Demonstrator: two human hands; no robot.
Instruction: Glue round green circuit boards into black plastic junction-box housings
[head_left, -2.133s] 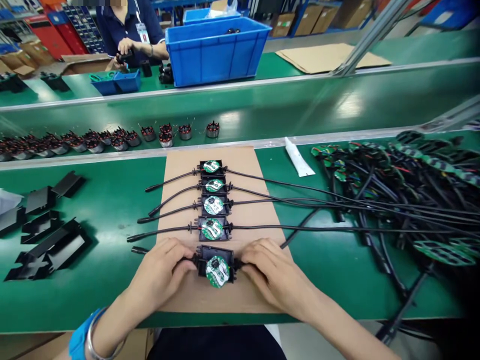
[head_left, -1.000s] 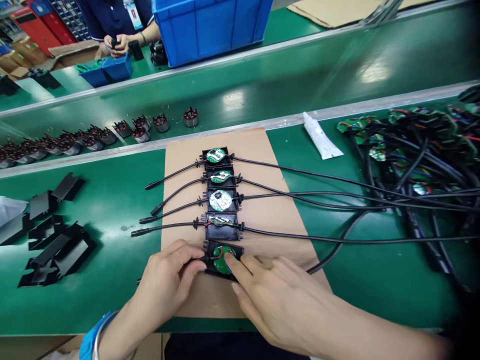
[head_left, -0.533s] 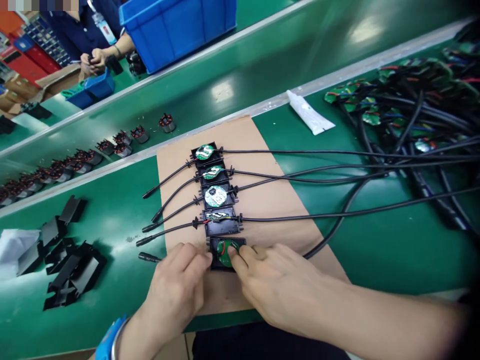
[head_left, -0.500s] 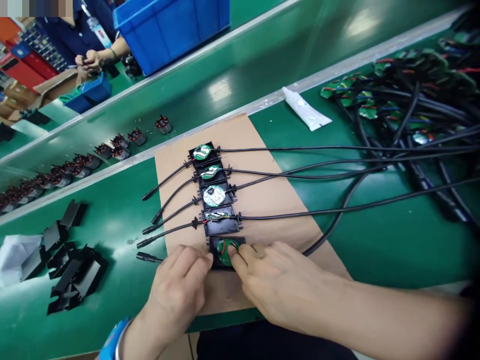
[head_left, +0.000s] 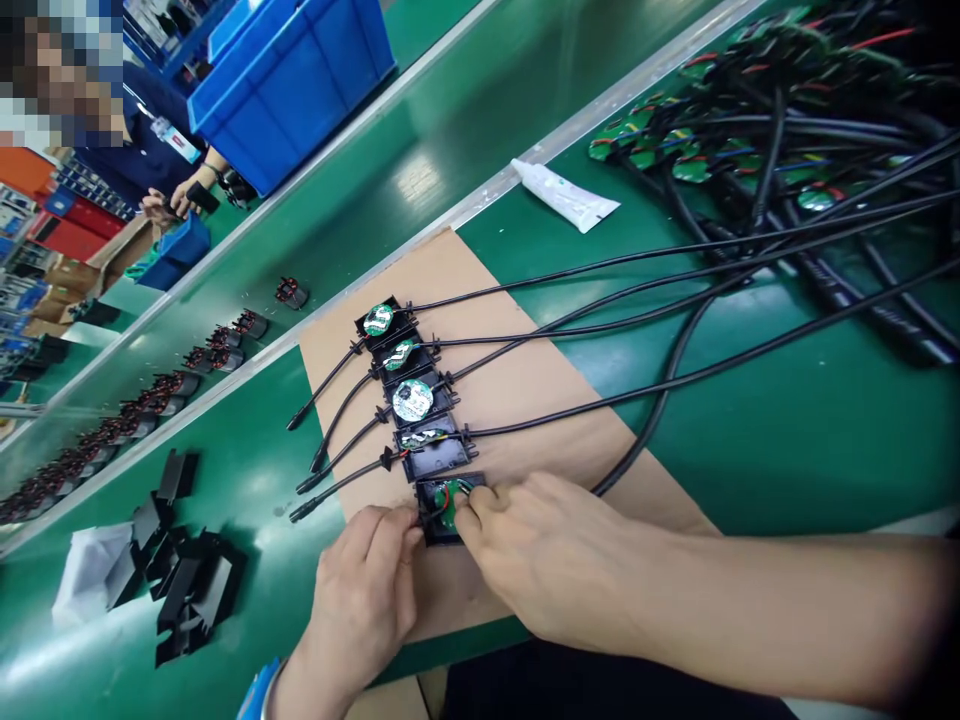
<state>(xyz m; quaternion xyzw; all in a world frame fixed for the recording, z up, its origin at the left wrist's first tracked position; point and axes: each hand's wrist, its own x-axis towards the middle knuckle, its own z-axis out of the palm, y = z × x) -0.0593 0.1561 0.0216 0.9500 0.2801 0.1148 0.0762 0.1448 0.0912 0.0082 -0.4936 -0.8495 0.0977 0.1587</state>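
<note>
The nearest black plastic housing (head_left: 439, 535) lies on a cardboard sheet (head_left: 517, 400), with a round green circuit board (head_left: 447, 500) and a red wire inside. At its left end my left hand (head_left: 367, 580) is closed, fingertips pinching the short black cable, whose plug is hidden. My right hand (head_left: 532, 550) is closed at the right end, thumb and index finger pressed on the black cable beside the board. Beyond them, several similar housings stand in a row, each with a board and cables; one board (head_left: 412, 400) lies flat, another (head_left: 424, 440) is tilted.
Loose black covers (head_left: 199, 590) and a white crumpled sheet (head_left: 86, 575) lie left. A white tube (head_left: 566, 195) and a heap of wired boards (head_left: 750, 130) are right. Motor stators (head_left: 135, 430) line the channel. Across it, a co-worker's hands (head_left: 180, 195) work near a blue bin (head_left: 300, 85).
The view has shifted and turned slightly. My left hand has drawn a little left from the housing, and the short cable now shows at its fingertips. My right hand stays at the board.
</note>
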